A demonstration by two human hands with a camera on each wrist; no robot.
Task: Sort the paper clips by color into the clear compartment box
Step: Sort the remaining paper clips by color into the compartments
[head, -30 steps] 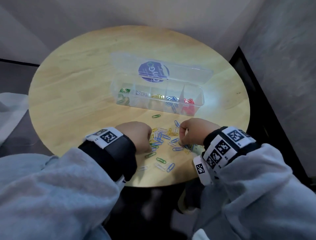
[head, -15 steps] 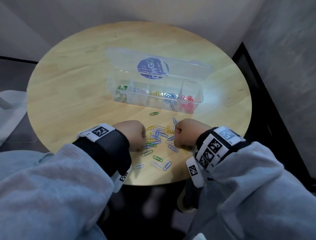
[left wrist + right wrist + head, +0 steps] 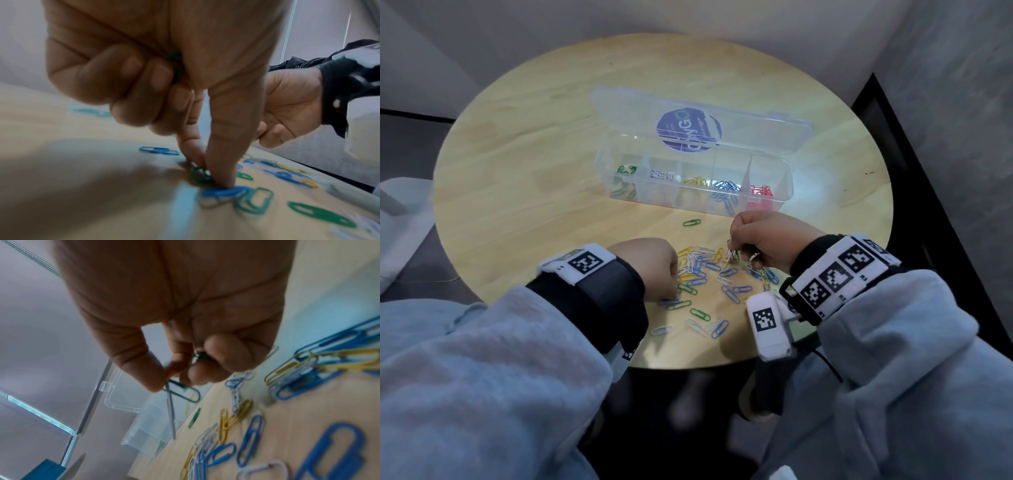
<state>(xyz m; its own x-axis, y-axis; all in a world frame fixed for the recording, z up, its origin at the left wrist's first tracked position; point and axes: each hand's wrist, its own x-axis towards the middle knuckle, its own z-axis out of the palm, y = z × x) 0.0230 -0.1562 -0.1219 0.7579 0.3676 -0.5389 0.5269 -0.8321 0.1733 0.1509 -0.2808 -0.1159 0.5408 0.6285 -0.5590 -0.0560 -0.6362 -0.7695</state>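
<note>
We are looking down on a round wooden desk [image 3: 517, 164] with the clear compartment box [image 3: 693, 186] standing open toward its far side, lid [image 3: 702, 120] tipped back and showing a round blue sticker [image 3: 688, 130]. We count 5 compartments in a row, and from left to right they hold green, white, yellow, blue and red clips.

Nearer to us the loose pile of paper clips [image 3: 705, 274] spreads over the desk between the 2 hands: blue, yellow, white and green ones mixed together. 1 lone green clip [image 3: 691, 222] lies apart from the pile, between it and the box.

The left hand [image 3: 650, 263] is down on the left edge of the pile. In the left wrist view its index finger and thumb [image 3: 226, 154] reach straight down to the desk and close together on a green clip [image 3: 200, 175], with a blue clip [image 3: 224, 191] lying just beside the thumb tip. The other fingers are curled into the palm, and we see a bit of green wire [image 3: 174, 68] tucked under them.

The right hand [image 3: 767, 240] is off the desk, above the right side of the pile. From the right wrist view its thumb and fingertips [image 3: 205, 369] pinch a dark green clip [image 3: 185, 391], which hangs below them; a thin grey wire also hangs straight down from the pinch, and we cannot tell what it belongs to.

Both wrists carry bands with black-and-white markers [image 3: 585, 262], over light blue sleeves [image 3: 482, 377].
</note>
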